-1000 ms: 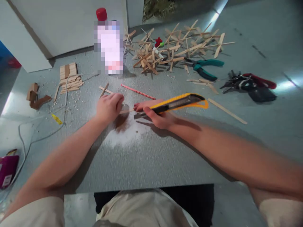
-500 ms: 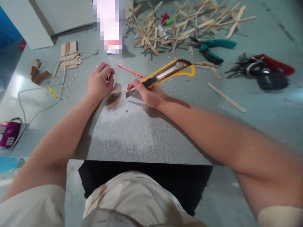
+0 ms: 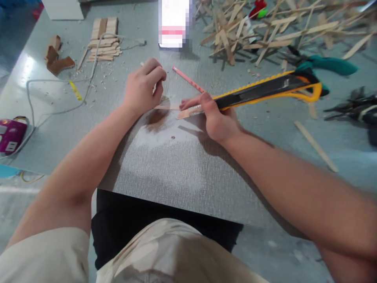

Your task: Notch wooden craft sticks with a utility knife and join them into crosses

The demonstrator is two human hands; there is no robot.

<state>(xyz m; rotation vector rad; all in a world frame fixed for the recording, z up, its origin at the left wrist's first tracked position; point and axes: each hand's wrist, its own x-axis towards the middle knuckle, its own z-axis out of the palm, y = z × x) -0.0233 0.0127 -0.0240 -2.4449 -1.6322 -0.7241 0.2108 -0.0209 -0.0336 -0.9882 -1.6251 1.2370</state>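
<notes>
My right hand (image 3: 216, 120) grips a yellow and black utility knife (image 3: 265, 89), its blade tip down against a thin wooden stick (image 3: 168, 107) lying on the grey table (image 3: 182, 165). My left hand (image 3: 143, 85) is curled over the stick's left end, fingers bent and pressing it to the table. A pink pencil (image 3: 187, 79) lies just beyond the two hands.
A heap of crossed wooden sticks (image 3: 265, 27) fills the back right, with teal pliers (image 3: 324, 65) and dark tools (image 3: 359, 108) beside it. A stack of flat sticks (image 3: 104, 39), brown wood pieces (image 3: 57, 59), a grey cable (image 3: 53, 84) and a purple device (image 3: 10, 133) sit at left.
The view has tilted down and shifted. Both hands stay on the stick; the knife now lies flatter, pointing right, its blade still at the stick.
</notes>
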